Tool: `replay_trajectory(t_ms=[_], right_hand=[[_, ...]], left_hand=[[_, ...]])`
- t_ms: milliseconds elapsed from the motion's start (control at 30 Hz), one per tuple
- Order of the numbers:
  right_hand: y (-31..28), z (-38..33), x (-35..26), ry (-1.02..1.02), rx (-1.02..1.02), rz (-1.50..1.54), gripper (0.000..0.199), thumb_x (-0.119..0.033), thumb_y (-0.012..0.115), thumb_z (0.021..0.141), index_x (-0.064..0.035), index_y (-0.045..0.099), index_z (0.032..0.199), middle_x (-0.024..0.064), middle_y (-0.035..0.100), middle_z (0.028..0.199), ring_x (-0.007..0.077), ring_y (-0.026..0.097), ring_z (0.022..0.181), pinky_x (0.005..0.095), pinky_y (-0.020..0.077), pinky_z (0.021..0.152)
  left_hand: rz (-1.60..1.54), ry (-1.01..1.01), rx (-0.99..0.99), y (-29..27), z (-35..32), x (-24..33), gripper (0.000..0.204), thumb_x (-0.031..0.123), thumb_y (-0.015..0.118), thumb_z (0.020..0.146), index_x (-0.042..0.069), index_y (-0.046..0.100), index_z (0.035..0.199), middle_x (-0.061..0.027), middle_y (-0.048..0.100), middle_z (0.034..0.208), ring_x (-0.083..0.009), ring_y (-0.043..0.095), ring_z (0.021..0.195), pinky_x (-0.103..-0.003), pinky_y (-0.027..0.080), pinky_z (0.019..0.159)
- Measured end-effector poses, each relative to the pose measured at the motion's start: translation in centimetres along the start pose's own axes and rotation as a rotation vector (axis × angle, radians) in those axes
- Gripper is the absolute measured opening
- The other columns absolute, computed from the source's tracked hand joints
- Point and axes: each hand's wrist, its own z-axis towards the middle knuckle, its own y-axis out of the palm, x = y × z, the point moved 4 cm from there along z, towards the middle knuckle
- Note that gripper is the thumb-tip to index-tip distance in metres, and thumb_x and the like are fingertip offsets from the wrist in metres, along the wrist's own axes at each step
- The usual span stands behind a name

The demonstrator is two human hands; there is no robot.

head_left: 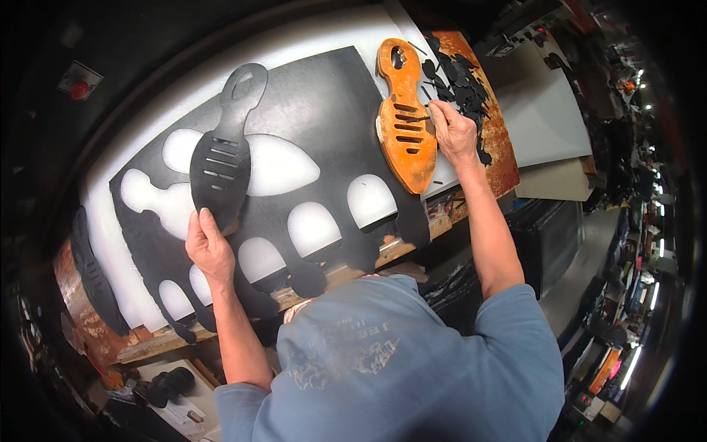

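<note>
My left hand (211,249) pinches the lower tip of a flat black cut-out piece (210,173), which has a ring-shaped end and a row of slots. The piece lies over a large black sheet (324,96) with several rounded holes cut through it. On the right, an orange cutting die (407,158) of matching outline rests partly over the sheet's edge. Beside its slots, my right hand (455,134) has thumb and fingers closed on a thin dark strip (420,118); what the strip is cannot be made out.
Black scraps (464,85) are heaped on the board's far right corner. More slotted black pieces (92,272) lie at the left edge. The white board (103,184) runs under the sheet. A red button (79,90) sits on a panel at upper left. Pale sheets (537,110) stand right.
</note>
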Motion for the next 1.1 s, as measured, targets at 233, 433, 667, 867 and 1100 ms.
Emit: replay_trajectory(t_ms=[233, 433, 667, 867, 1100], right_hand=[[-4.8, 2.2, 1.2, 0.252, 0.027, -0.406, 0.039, -0.035, 0.072, 0.100, -0.0007, 0.076, 0.119, 0.0188, 0.072, 0.117, 0.0372, 0.065, 0.115, 0.0472, 0.0511, 0.103], [-0.1, -2.3, -9.3, 0.117, -0.290, -0.129, 0.104, -0.053, 0.088, 0.080, 0.0098, 0.048, 0.153, 0.0394, 0.039, 0.157, 0.0521, 0.045, 0.141, 0.0580, 0.0407, 0.118], [0.2, -0.9, -9.7, 0.292, -0.291, -0.017, 0.098, -0.034, 0.088, 0.069, 0.0023, 0.053, 0.153, 0.0358, 0.043, 0.156, 0.0478, 0.047, 0.138, 0.0551, 0.0405, 0.119], [-7.3, 1.5, -9.2, 0.400, -0.089, 1.107, 0.095, -0.022, 0.079, 0.077, 0.0091, 0.042, 0.159, 0.0251, 0.061, 0.142, 0.0289, 0.068, 0.123, 0.0410, 0.0542, 0.110], [-5.4, 2.6, -10.2, 0.373, -0.087, 2.470, 0.102, -0.038, 0.086, 0.085, 0.0032, 0.033, 0.163, 0.0424, 0.026, 0.160, 0.0596, 0.038, 0.144, 0.0656, 0.0333, 0.127]], left_hand=[[-0.039, -0.030, 0.022, 0.0, -0.2, -0.1, 0.029, 0.017, 0.053, 0.116, -0.004, 0.069, 0.127, -0.0041, 0.075, 0.106, -0.0079, 0.066, 0.092, -0.024, 0.053, 0.083], [-0.086, -0.051, 0.115, 0.2, 0.2, -0.4, 0.034, 0.008, 0.058, 0.112, -0.004, 0.063, 0.143, -0.0069, 0.074, 0.123, -0.0094, 0.067, 0.105, -0.025, 0.053, 0.093], [-0.173, -0.085, 0.082, 0.4, -0.1, -0.2, 0.033, 0.008, 0.059, 0.112, -0.006, 0.064, 0.141, -0.0059, 0.073, 0.122, -0.0085, 0.066, 0.106, -0.024, 0.052, 0.094], [-0.068, -0.042, 0.094, 0.4, 0.1, 0.2, 0.033, 0.006, 0.059, 0.111, -0.004, 0.063, 0.143, -0.0047, 0.074, 0.119, -0.0076, 0.066, 0.101, -0.024, 0.053, 0.091], [-0.106, -0.081, 0.095, 0.5, 0.0, 0.1, 0.033, 0.007, 0.057, 0.112, -0.004, 0.063, 0.142, -0.0069, 0.074, 0.121, -0.0089, 0.068, 0.102, -0.025, 0.056, 0.089]])
